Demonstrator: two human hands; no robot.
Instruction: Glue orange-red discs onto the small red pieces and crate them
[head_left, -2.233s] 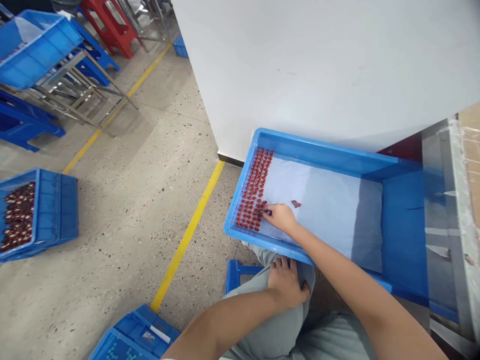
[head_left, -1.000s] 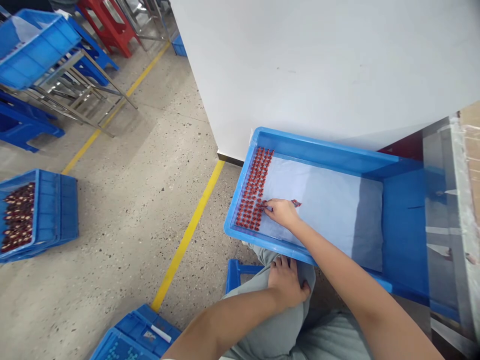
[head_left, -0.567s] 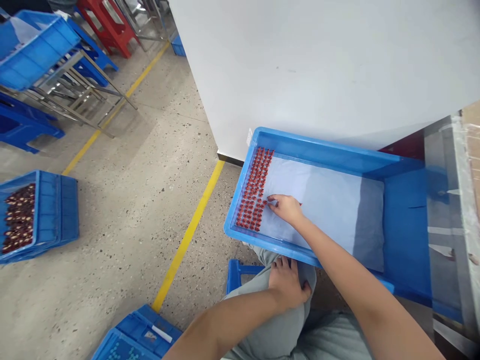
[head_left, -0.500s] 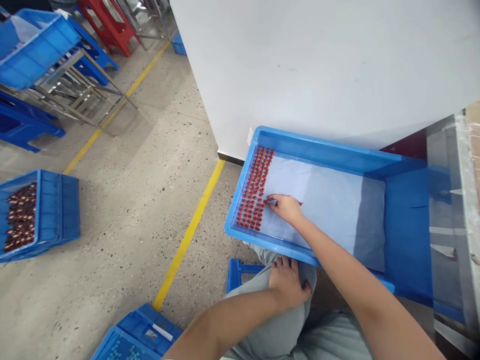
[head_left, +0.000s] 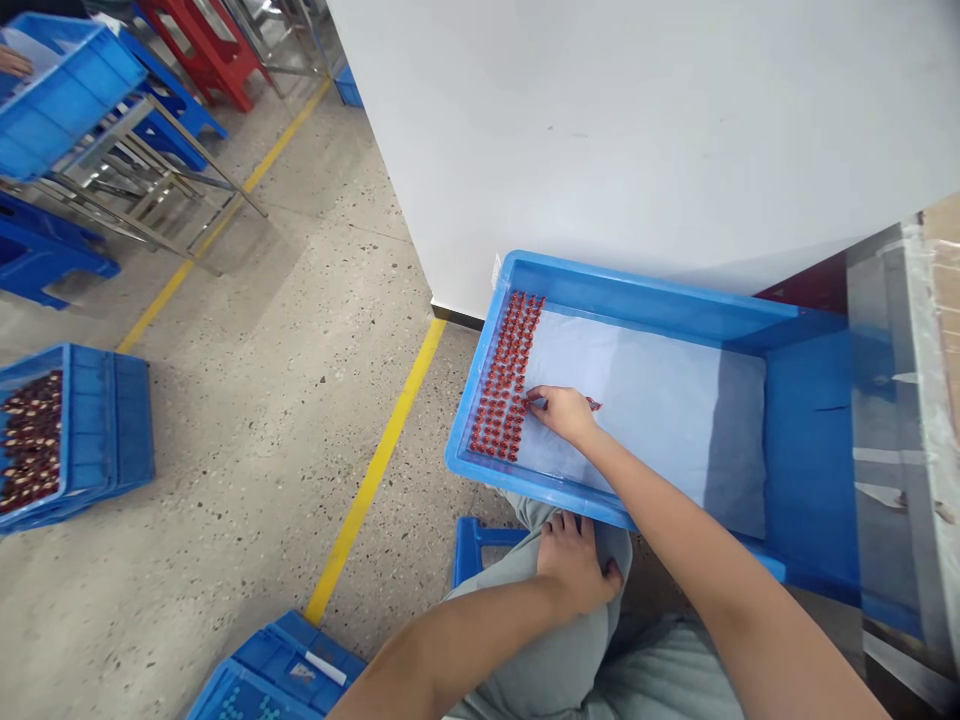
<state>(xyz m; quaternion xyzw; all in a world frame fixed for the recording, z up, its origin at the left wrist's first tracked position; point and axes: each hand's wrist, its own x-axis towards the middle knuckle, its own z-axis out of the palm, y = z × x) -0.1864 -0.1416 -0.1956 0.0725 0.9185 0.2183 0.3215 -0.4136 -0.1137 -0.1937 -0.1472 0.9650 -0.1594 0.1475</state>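
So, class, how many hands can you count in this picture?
3: the person's right hand in the blue crate, left hand on their leg, and a co-worker's hand at the top-left edge. Others may be out of view.

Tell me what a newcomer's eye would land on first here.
The bright blue plastic tray catches the eye first, with tight rows of small red pieces along its left end on a pale liner. The right hand rests on the liner beside those rows, and the left hand sits on the knee. On the floor at far left, a blue crate of dark pieces stands out.
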